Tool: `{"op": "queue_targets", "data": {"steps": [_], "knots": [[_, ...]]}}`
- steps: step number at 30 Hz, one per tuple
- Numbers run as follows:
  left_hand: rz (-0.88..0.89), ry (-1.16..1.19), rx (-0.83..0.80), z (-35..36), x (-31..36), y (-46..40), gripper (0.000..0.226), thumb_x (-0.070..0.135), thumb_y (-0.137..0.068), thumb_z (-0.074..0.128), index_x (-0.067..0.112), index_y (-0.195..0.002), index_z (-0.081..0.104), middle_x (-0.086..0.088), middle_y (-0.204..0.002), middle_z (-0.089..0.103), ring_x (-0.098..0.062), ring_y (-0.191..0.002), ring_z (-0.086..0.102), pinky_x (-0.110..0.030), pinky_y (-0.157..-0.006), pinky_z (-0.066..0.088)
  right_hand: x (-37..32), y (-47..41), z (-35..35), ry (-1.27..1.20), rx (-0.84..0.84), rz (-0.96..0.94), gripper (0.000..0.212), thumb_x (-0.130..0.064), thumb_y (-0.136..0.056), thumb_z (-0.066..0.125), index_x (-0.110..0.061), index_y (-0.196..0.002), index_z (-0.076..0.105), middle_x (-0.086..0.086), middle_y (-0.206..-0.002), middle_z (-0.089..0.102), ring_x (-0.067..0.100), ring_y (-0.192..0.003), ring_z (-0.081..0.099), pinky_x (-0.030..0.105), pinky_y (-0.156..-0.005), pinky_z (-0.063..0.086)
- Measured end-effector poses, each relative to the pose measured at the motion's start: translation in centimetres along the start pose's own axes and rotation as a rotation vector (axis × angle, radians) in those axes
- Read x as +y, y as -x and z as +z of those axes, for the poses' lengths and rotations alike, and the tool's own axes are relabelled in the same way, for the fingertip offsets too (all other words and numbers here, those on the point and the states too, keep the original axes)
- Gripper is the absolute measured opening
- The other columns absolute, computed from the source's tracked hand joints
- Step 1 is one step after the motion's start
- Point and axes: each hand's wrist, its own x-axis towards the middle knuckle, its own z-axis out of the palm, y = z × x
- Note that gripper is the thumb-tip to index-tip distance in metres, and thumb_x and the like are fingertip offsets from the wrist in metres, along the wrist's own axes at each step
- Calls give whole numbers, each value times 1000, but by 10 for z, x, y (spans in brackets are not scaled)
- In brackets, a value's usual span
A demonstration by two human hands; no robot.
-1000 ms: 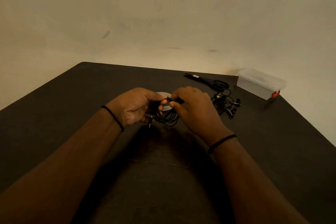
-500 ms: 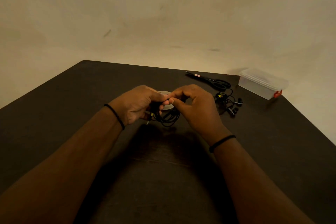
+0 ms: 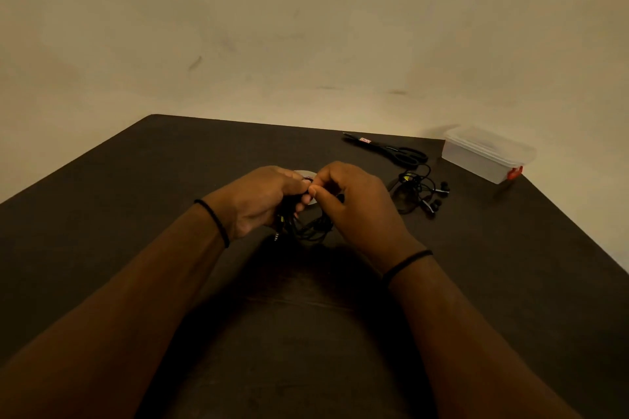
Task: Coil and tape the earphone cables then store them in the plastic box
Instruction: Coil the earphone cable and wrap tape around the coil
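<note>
A coiled black earphone cable (image 3: pixel 308 230) hangs between my two hands over the middle of the dark table (image 3: pixel 136 180). My left hand (image 3: pixel 262 201) grips the coil from the left, and its jack plug dangles below. My right hand (image 3: pixel 354 204) pinches the cable at the top of the coil with thumb and forefinger. A white tape roll (image 3: pixel 304 175) lies just behind my fingers, mostly hidden. A second, loose black earphone set (image 3: pixel 420 192) lies to the right. The clear plastic box (image 3: pixel 486 155) with a lid and a red clip stands at the far right.
Black scissors (image 3: pixel 391 148) lie at the back of the table, between the tape roll and the box. The table's right edge runs diagonally close to the box. A plain wall stands behind the table.
My right hand's fingertips have moved slightly left and up to meet my left thumb at the top of the coil. The coil stays between both hands.
</note>
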Motion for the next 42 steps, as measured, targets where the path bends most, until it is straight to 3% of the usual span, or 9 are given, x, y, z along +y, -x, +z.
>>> {"op": "queue_targets", "data": {"steps": [4,9,13,18,22,32,35,38,42], "knots": [[35,69,-28,0,-1,0,25,17,-101,45,9,-86,63,-1,-73,60,-10,-66,53,-27,-66,46,0,0,0,15,15,23,5,-22,-92,63,-17,-89,63,-12,-79,58,3,-70,51,17,-62,41],[94,-44,-49,1,-4,-1,24,16,-100,47,5,-88,65,-6,-75,58,-14,-67,53,-28,-66,46,5,2,-2,-35,44,44,5,-21,-91,65,-16,-87,64,-8,-78,63,6,-70,57,25,-61,47],[80,15,13,4,-1,0,27,10,-98,48,5,-79,67,-4,-68,60,-11,-61,53,-22,-59,47,2,4,1,-251,87,131,7,-15,-91,64,-16,-84,64,-12,-76,61,1,-69,57,15,-61,44],[14,94,57,6,1,1,21,6,-94,51,4,-80,66,-4,-69,62,-10,-60,53,-24,-61,44,6,3,2,-96,78,-1,2,-20,-90,66,-19,-88,66,-8,-91,61,5,-82,55,26,-71,50],[-2,159,46,5,3,3,21,5,-94,49,3,-81,66,-3,-67,63,-9,-56,54,-20,-53,46,7,1,-7,44,76,-152,6,-27,-88,66,-23,-91,69,-10,-96,62,4,-82,57,33,-67,53],[-50,89,67,2,4,5,24,8,-96,48,4,-77,61,0,-56,58,-7,-48,50,-19,-46,43,7,1,-13,141,15,-272,19,-38,-82,67,-26,-90,79,-2,-113,63,9,-89,55,44,-69,49],[-34,41,58,2,2,3,24,12,-95,49,7,-78,63,-1,-64,58,-9,-56,50,-25,-56,43,5,4,-10,-106,112,-136,15,-32,-80,67,-19,-82,75,-2,-104,62,8,-95,57,37,-78,52],[55,-50,102,1,2,1,27,14,-97,47,8,-76,64,-2,-69,57,-11,-62,49,-26,-62,43,3,3,-6,-433,246,77,16,-22,-85,63,-8,-79,67,3,-87,64,18,-83,62,38,-75,54],[164,-162,101,3,3,3,31,17,-99,44,8,-76,63,-2,-66,54,-10,-62,47,-24,-63,40,4,1,-1,-488,194,283,11,-13,-91,64,-9,-85,73,1,-85,71,15,-81,67,30,-74,56]]}}
